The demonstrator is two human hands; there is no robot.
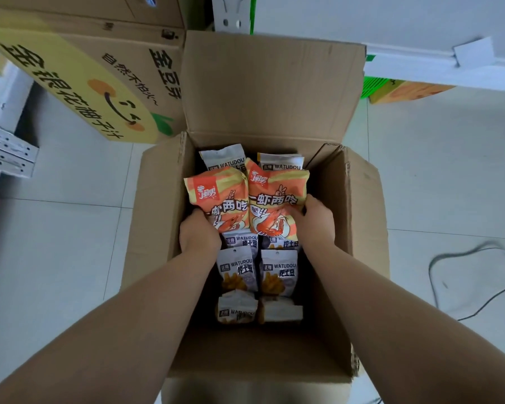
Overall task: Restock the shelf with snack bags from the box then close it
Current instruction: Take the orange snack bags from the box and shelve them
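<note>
I had the left hand (200,234) and right hand (315,220) down inside the open cardboard box (158,205), set apart, each gripping the lower edge of a snack pack: the left orange bag (216,196) and the right orange bag (277,196). The fingers were tucked behind the packs, so I could only judge them to be curled round the edges. The two bags touched side by side above rows of grey-white WATUDOU bags (279,271). A yellow printed carton (79,83) stood at the left on the tiled floor (435,170), and a dark cable (431,266) lay at the right.
</note>
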